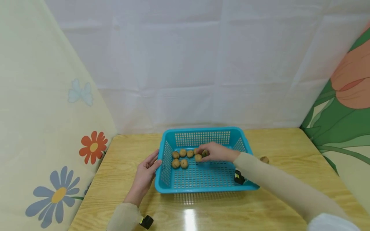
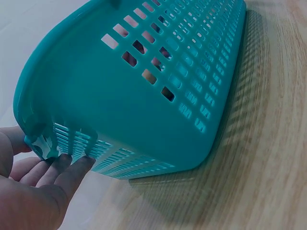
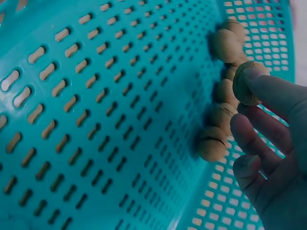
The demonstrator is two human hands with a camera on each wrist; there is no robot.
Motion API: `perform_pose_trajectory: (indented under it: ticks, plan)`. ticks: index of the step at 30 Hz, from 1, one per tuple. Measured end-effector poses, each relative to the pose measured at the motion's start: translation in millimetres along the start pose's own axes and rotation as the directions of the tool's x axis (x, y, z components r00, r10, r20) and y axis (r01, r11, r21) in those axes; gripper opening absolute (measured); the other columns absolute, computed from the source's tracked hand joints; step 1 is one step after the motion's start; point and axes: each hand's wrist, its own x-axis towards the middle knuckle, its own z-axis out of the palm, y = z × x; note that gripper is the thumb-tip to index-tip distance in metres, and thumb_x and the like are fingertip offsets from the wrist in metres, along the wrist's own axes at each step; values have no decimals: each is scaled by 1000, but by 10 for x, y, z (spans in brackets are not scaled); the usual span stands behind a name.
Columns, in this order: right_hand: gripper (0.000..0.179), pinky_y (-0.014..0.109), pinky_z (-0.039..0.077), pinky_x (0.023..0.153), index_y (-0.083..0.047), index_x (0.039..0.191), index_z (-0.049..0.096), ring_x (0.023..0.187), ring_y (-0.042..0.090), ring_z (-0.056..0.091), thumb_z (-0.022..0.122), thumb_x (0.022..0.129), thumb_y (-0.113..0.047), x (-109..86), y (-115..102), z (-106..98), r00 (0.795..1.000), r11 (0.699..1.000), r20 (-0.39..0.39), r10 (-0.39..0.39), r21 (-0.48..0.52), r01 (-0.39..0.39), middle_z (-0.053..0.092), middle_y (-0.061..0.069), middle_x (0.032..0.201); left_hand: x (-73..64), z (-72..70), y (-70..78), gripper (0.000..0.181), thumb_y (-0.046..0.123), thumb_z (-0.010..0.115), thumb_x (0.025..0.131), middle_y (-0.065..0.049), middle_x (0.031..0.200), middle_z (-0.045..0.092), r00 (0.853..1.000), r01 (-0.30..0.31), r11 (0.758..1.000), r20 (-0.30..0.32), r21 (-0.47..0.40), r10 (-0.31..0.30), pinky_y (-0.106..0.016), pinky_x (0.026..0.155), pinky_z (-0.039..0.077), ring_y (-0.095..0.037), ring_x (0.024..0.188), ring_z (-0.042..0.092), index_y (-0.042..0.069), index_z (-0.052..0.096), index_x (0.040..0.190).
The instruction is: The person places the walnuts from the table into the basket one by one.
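A blue plastic basket [image 1: 206, 190] with slotted walls stands on the table. My left hand [image 1: 145, 173] grips its left end, thumb at the rim and fingers against the outside of the wall [image 2: 79, 143]. Inside the basket, my right hand [image 1: 217, 152] pinches a walnut [image 3: 243, 94] between thumb and fingers, a little above the basket floor. Several other walnuts [image 1: 183, 164] lie grouped in the left and middle back part of the basket. In the right wrist view a row of walnuts [image 3: 212, 146] lies beyond the fingertips, along the wall.
One more walnut [image 1: 264, 159] lies on the wooden table [image 1: 277, 144] to the right of the basket, partly behind my right sleeve [image 1: 277, 183]. A white cloth [image 1: 173, 64] hangs at the back. Flower-printed cloths [image 1: 43, 112] hang on both sides.
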Motion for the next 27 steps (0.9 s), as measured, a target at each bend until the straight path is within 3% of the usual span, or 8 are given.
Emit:
perform_pose_trajectory:
  ticks: [8, 15, 20, 24, 27]
  plan:
    - [32, 36, 56, 98, -14, 125, 72, 114, 17, 67, 80, 95, -24, 178, -23, 187, 995, 979, 33, -95, -179, 99, 72, -1, 123, 6, 10, 8, 54, 12, 58, 108, -16, 159, 47, 1000, 3, 1000, -2, -2, -3, -28, 92, 59, -3, 115, 67, 10, 42, 160]
    - [29, 38, 56, 98, -15, 120, 73, 113, 18, 67, 81, 93, -23, 250, -60, 298, 994, 959, 21, -104, -263, 105, 73, 0, 120, -15, 9, -1, 55, 13, 61, 107, -14, 159, 48, 1000, 11, 1000, -11, 7, -11, -29, 94, 58, -14, 127, 62, 11, 44, 159]
    - [32, 38, 56, 98, -17, 124, 72, 115, 17, 67, 80, 94, -26, 263, -46, 299, 996, 958, 12, -84, -274, 84, 73, -2, 122, -23, 9, -18, 56, 15, 62, 106, -14, 159, 47, 1000, -2, 1000, -6, 19, 2, -27, 92, 58, -8, 122, 64, 11, 44, 159]
    - [39, 39, 55, 101, -14, 133, 70, 118, 19, 67, 79, 95, -23, 223, -67, 205, 998, 975, 0, -68, -211, 66, 72, 1, 129, -14, 3, -22, 55, 16, 61, 107, -14, 160, 47, 1000, -7, 1000, -2, 12, 7, -27, 91, 59, -2, 116, 66, 12, 44, 159]
    - [40, 39, 58, 92, -12, 135, 69, 109, 19, 69, 78, 96, -20, 153, -99, 85, 998, 986, -13, -58, -155, 56, 71, 4, 130, -5, 1, -19, 55, 15, 61, 107, -14, 160, 47, 1000, -12, 1000, -3, 8, 12, -27, 91, 59, -1, 115, 66, 11, 44, 159]
